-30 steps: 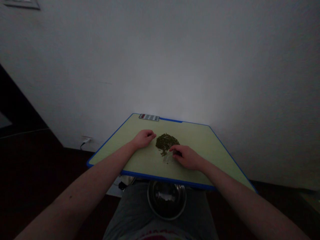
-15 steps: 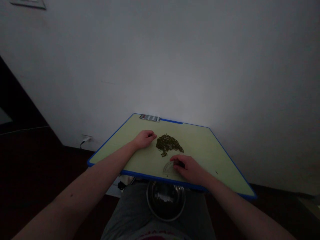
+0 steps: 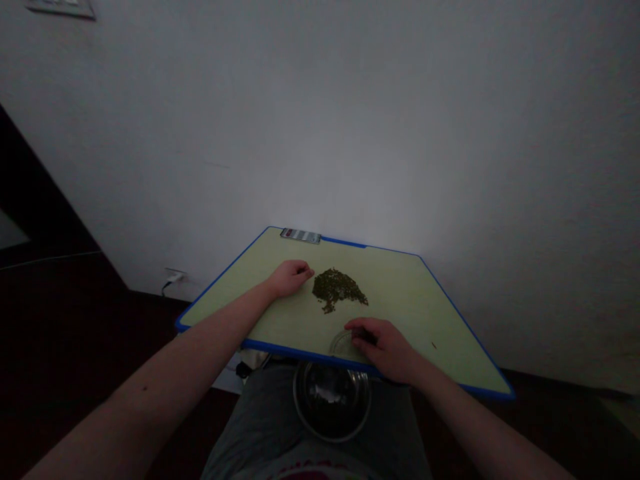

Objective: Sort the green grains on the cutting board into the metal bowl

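Note:
My right hand is closed on a clear half-round protractor at the near edge of a pale yellow board with a blue rim. The protractor lies low against the board, just above a steel bowl in my lap. Farther in lies a loose heap of small green beans or seeds, with a short tail of them toward me. Left of the heap, my left hand rests on the board with curled fingers, thumb and forefinger together; whatever is inside them, if anything, is hidden.
A phone with a lit screen lies at the board's far left edge, near the white wall. One small dark speck sits on the right side. A plug in a wall socket is at the left.
My right hand has drawn the protractor a little toward me, to the board's near edge. My left hand and the heap look the same.

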The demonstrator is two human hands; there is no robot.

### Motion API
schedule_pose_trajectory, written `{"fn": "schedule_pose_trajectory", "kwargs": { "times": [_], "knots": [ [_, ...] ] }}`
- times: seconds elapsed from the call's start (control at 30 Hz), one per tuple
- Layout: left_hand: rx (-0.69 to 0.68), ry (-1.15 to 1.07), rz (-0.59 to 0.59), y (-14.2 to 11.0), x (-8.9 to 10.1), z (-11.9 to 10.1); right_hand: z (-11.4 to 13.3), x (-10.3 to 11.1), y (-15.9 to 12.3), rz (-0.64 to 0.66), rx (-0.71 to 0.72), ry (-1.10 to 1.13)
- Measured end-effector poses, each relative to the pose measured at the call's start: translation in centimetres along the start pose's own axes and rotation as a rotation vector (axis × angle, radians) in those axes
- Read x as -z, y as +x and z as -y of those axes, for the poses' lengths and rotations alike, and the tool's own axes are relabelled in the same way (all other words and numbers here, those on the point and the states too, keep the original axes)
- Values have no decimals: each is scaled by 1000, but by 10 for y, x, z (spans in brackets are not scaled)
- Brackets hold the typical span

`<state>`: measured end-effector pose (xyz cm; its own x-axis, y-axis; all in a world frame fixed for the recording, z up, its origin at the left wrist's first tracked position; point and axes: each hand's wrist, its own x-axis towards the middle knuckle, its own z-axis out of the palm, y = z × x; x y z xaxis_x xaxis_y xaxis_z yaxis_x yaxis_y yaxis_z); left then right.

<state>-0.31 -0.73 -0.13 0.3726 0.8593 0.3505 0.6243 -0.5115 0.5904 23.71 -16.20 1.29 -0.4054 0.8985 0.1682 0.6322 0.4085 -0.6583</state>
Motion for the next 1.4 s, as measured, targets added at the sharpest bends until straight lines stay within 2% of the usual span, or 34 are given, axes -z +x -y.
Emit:
{"fn": "schedule_pose_trajectory", "kwargs": {
  "times": [0.27,0.57,1.1,1.23,1.4],
  "knots": [
    [-4,-16,5,0,0,0,-1,-2,3,-43,-4,-25],
    [-10,-5,7,0,1,-1,-4,-1,-3,-10,-13,6],
    [-7,-9,15,0,0,2,-4,-1,-10,-27,-36,19],
    [-2,-18,17,-1,1,2,-4,-4,-5,-83,-59,-33],
    [-15,-18,15,-1,1,5,-4,-8,15,-199,-61,-141]
  ]
}}
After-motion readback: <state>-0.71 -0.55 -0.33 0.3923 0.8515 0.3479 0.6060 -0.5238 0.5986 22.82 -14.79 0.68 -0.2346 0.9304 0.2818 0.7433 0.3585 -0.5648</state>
